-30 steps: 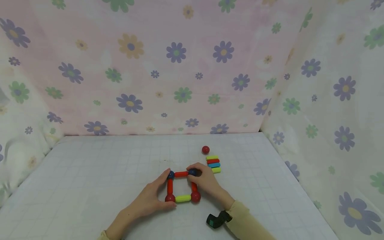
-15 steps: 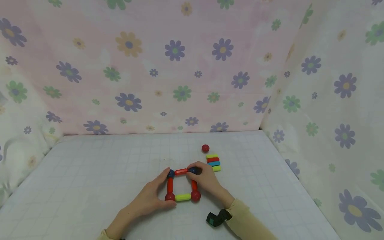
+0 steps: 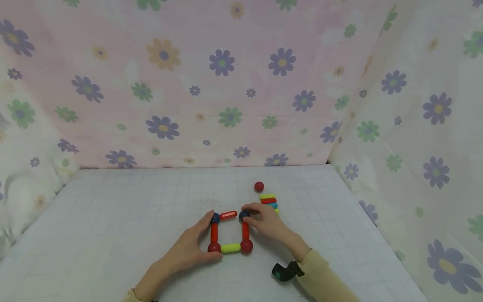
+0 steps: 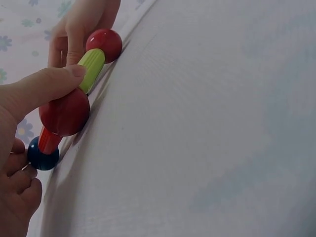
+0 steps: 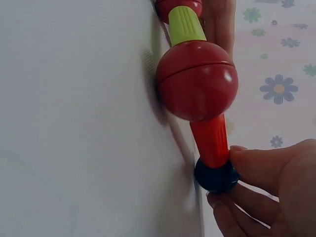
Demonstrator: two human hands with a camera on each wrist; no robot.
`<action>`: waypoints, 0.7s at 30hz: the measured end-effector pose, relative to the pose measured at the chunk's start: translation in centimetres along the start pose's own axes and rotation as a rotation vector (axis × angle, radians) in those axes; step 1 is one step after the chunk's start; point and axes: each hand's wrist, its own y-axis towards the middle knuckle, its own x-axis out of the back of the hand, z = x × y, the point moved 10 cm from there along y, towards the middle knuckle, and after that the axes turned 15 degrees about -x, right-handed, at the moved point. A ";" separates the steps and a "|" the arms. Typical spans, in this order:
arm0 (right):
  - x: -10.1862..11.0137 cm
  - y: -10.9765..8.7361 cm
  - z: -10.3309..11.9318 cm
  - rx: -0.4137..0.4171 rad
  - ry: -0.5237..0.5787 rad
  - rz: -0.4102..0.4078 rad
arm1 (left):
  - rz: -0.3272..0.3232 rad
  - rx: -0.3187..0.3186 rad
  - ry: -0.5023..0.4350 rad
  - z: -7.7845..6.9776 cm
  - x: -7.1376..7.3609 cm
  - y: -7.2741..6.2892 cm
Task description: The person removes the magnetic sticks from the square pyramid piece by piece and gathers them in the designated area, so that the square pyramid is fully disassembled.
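A near-square of magnetic sticks and balls lies between the hands in the head view. Its front side is a yellow-green stick [image 3: 230,248] between a left red ball [image 3: 214,247] and a right red ball [image 3: 246,246]. Red sticks run back to two dark blue balls. My left hand [image 3: 188,247] spans the left side, thumb at the red ball, fingertips at the left blue ball [image 4: 43,155]. My right hand [image 3: 269,222] pinches the right blue ball [image 5: 216,176] between thumb and fingers. The back red stick [image 3: 228,215] meets the left blue ball, slants slightly, and ends short of the right one.
Behind the right hand lies a row of several sticks, among them a red stick [image 3: 268,201] and a yellow-green one [image 3: 267,196]. A loose red ball [image 3: 259,186] sits beyond them. Flowered cloth [image 3: 226,100] walls the back and sides of the white table [image 3: 132,209].
My right hand has shifted slightly to the right with its blue ball. A gap has opened between that ball and the back red stick, which now tilts. My left hand stays in place.
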 end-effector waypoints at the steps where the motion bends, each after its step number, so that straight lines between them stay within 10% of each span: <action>1: 0.0 -0.2 0.1 0.019 -0.015 0.000 | 0.000 0.000 0.003 0.0 0.0 0.0; 21: 0.1 0.0 -1.5 0.048 -0.049 -0.067 | -0.003 -0.002 0.006 0.1 0.0 0.0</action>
